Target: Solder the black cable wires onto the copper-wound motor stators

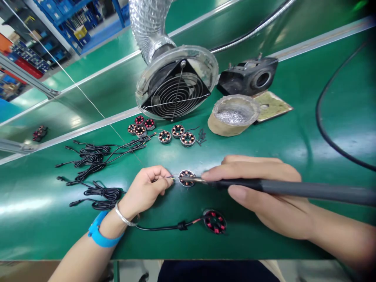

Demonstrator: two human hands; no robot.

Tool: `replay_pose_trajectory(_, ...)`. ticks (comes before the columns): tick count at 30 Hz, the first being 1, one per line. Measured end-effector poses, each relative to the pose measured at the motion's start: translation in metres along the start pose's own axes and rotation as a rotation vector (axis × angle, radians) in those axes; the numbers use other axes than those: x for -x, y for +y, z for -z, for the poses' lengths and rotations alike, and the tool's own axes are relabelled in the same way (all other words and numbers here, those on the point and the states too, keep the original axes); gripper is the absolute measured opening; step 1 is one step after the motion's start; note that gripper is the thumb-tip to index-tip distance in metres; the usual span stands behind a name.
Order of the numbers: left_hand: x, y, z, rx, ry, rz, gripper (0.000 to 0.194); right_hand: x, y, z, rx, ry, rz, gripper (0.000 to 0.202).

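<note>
My right hand point(264, 192) is closed round a black-handled soldering iron point(241, 183). The iron's metal tip reaches over a small round motor stator point(183, 172) with copper windings, lying on the green bench; I cannot tell whether it touches. Just left of that stator, my left hand point(151, 186) pinches the thin coloured wire ends of a cable, close to the stator's edge. Most of this cable is hidden by the hand. Nearer to me lies a stator with red windings point(215, 222), joined to a black cable point(164, 228).
Bundled black cables point(94, 154) lie at the left. Several stators point(178, 131) sit farther back beside short black tubing pieces point(201, 136). A fume fan point(176, 96) on a foil duct stands behind them. A tin with metal shavings point(232, 125) and a black iron stand point(249, 76) are back right.
</note>
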State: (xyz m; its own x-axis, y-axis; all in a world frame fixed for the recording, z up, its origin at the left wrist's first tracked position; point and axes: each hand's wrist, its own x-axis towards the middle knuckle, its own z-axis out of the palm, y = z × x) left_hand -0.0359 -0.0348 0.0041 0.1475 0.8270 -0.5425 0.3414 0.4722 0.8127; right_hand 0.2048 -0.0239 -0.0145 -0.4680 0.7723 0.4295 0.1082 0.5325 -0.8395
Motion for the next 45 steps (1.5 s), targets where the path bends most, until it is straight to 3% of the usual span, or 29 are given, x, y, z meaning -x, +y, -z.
replay_pose_trajectory(22,0.000,0.000,0.000,-0.021,0.013,0.017,0.017,-0.005,0.002,-0.003,-0.038,0.003,-0.035,0.022)
replay_pose_trajectory(29,0.003,0.004,0.000,-0.030,-0.004,-0.008,0.016,-0.004,0.000,-0.001,-0.026,0.089,0.024,0.019)
replay_pose_trajectory(34,0.007,0.004,-0.003,-0.027,-0.048,-0.024,0.018,-0.009,-0.002,-0.018,0.057,0.173,-0.008,0.030)
replay_pose_trajectory(40,0.011,0.000,-0.008,-0.067,-0.105,-0.099,0.020,-0.015,0.009,-0.046,0.114,0.083,0.167,0.022)
replay_pose_trajectory(45,0.013,-0.002,-0.010,-0.114,-0.114,-0.173,0.016,-0.014,0.019,-0.052,0.174,0.028,0.291,0.028)
